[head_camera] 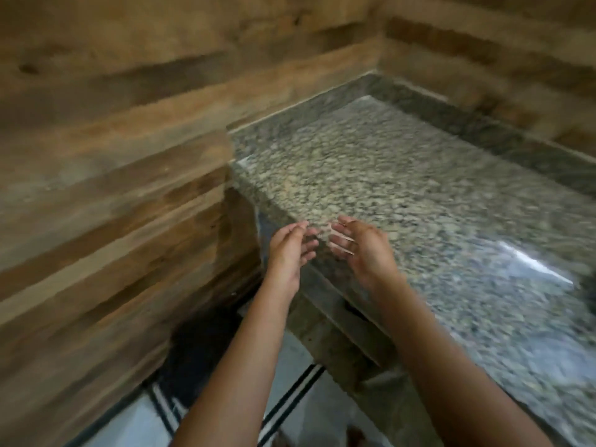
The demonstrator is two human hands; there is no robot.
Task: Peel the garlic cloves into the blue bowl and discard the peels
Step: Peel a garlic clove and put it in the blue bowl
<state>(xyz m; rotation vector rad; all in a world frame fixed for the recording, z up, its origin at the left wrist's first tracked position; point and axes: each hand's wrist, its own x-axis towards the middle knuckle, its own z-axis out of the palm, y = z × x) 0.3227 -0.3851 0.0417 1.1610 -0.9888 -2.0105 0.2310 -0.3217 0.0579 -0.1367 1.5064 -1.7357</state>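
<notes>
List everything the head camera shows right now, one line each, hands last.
Countertop: one, speckled grey-green granite, centre to right, nothing on the part in view.
Wall: brown wood-look bands, left and behind the counter.
Floor: pale with dark stripes, bottom centre.
Garlic, blue bowl, peels: none in view.
Left hand: one, open, empty, over the counter's near corner.
Right hand: one, open, empty, facing the left, apart.
Image is motion-blurred.

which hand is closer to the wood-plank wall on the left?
Left. The left hand hangs off the granite counter corner, on the side of the wall. The right hand is over the counter edge, farther from it.
</notes>
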